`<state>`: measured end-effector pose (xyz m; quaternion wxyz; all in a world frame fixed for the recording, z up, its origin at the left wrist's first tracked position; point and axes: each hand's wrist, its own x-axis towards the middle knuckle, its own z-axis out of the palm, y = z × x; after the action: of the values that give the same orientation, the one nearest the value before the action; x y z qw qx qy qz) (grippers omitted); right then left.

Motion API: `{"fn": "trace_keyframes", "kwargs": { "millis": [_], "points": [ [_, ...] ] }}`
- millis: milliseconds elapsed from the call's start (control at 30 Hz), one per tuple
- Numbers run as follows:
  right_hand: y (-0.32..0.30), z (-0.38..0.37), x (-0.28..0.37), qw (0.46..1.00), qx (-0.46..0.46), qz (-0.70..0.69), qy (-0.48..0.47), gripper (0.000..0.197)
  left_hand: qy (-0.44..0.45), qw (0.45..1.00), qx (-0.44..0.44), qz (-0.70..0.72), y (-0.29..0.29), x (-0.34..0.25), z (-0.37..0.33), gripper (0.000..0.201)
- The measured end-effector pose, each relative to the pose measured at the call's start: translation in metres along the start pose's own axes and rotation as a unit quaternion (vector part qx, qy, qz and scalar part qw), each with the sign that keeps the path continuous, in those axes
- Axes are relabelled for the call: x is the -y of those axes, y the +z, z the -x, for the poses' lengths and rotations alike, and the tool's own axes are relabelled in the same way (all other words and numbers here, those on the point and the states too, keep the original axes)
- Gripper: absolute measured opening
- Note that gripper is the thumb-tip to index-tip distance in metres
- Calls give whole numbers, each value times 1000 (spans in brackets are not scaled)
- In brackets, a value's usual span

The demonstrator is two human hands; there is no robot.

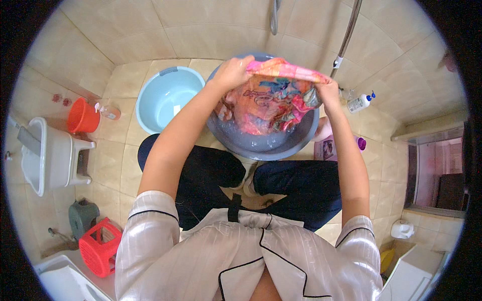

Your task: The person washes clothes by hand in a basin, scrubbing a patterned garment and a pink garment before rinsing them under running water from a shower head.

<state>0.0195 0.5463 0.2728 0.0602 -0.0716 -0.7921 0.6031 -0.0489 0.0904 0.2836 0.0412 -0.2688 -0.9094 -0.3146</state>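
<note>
One pink-and-orange cloth (263, 100), patched with blue and green, hangs between one left hand (233, 72) and one right hand (329, 93), directly over one grey basin (271, 154) holding water. One pale blue basin (170, 100) sits to the left hand's left, near its grey neighbour on the tiled floor (113, 170). Farther out on that side, one red bucket (83, 115) stands just beside one clear pump bottle (110, 113); one red stool (100, 248) lies lower, well apart from the hands. To the right hand's right is one white bottle (358, 104) with a blue pump; below that hand, beside the grey basin, one pinkish-purple container (327, 150) with a purple cap

The hands are held apart, neither spread open: the left has its fingers closed around the cloth's upper left corner, the right is clamped on the upper right, and the top edge is drawn out between them. The lower folds drop inside the grey basin; how much is under water is hard to tell
</note>
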Motion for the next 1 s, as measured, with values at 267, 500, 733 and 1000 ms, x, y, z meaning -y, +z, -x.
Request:
{"fn": "trace_keyframes", "kwargs": {
  "millis": [267,500,733,1000],
  "points": [
    [15,9,203,979,-96,-138,-111,27,106,967,-225,51,-148,-80,-15,37],
    [-10,-11,96,989,-73,-106,-66,31,77,975,-157,137,-88,-74,-28,42],
    [73,14,-143,970,153,134,134,32,-147,973,147,105,145,100,28,61],
    [176,21,-313,878,313,294,212,32,-167,919,356,-15,369,204,119,73]
  ]
}}
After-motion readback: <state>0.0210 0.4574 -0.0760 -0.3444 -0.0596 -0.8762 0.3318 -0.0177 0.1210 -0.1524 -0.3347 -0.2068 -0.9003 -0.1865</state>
